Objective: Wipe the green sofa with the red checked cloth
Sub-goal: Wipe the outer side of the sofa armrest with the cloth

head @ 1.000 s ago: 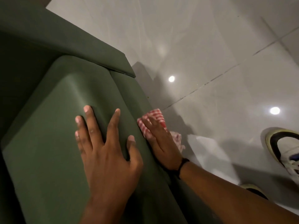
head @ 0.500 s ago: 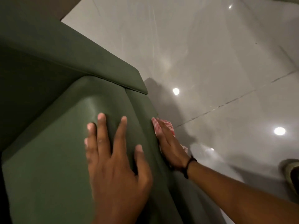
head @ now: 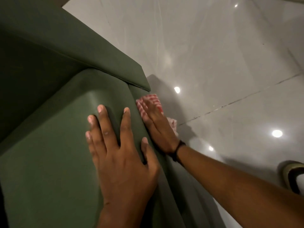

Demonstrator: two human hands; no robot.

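The green sofa (head: 49, 145) fills the left half of the view, its seat cushion under my hands and its armrest running across the top left. My left hand (head: 121, 153) lies flat on the cushion's top near its front edge, fingers spread, holding nothing. My right hand (head: 156, 127) presses the red checked cloth (head: 153, 99) flat against the sofa's front face, just below the armrest's corner. Part of the cloth sticks out beyond the fingertips and a loose end hangs beside the wrist, which wears a dark band.
Glossy pale floor tiles (head: 230, 63) spread to the right of the sofa, with ceiling lights mirrored in them and a dark grout line crossing. A shoe (head: 292, 175) shows at the right edge.
My right hand has slid the cloth along the sofa's front face toward the armrest corner, and more cloth shows past the fingertips. The left hand stays flat on the cushion.
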